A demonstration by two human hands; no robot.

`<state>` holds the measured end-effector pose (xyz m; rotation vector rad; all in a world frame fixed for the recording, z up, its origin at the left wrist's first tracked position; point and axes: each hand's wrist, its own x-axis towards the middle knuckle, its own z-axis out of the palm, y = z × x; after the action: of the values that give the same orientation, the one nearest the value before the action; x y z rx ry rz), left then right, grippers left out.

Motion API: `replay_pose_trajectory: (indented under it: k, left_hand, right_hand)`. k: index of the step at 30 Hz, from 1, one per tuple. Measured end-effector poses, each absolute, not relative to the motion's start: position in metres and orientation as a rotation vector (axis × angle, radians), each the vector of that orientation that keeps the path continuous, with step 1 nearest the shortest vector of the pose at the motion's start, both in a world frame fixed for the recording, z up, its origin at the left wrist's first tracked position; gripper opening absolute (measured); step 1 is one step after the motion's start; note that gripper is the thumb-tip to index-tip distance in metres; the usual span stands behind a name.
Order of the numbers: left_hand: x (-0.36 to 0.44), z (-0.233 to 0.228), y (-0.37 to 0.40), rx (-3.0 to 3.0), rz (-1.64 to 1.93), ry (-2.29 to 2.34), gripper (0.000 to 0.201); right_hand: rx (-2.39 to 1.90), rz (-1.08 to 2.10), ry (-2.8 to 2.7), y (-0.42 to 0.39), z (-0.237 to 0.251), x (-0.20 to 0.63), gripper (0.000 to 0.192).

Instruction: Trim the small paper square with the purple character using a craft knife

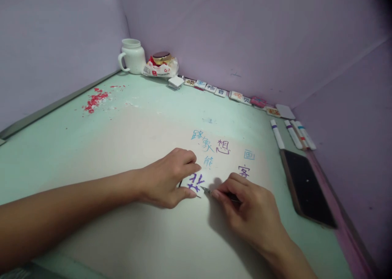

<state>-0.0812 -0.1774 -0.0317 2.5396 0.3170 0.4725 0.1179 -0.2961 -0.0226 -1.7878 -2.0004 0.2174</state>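
- Head view: the right hand (245,207) grips a thin knife (211,192), fingers closed around its handle, the tip resting on the sheet (171,148) near the middle of the worktop (61,148).
- The left hand (167,181) lies just left of the blade, fingers curled and pressing the sheet flat beside a purple character (196,183).
- More characters in blue and purple sit on the sheet just beyond the hands.
- A dark phone (308,189) lies flat to the right of the sheet, near the worktop's right edge.
- Four markers (292,134) lie side by side beyond the phone.
- A row of small tiles (226,93) runs along the far wall.
- In the far corner stand a white mug (132,56) and, just right of it, a jar (162,58) on a wrapper.
- Red scraps (95,99) are scattered at the far left.
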Motion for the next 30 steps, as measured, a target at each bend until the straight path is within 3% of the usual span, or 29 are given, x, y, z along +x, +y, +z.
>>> replay_pose_trajectory:
  k: [6,13,30]
  left_hand:
    - [-0.081,-0.034,-0.178,2.531,0.484,0.32,0.029]
    - [-0.081,-0.033,-0.178,2.533,0.492,0.313,0.029]
    - [-0.081,-0.034,-0.177,2.526,0.502,0.305,0.028]
  right_hand:
    - [-1.845,0.176,-1.92,-0.302,-0.029,0.114,0.025]
    - [-1.945,-0.099,-2.005,-0.302,-0.022,0.103,0.028]
    - [-1.975,0.145,-1.87,-0.308,-0.021,0.105,0.027]
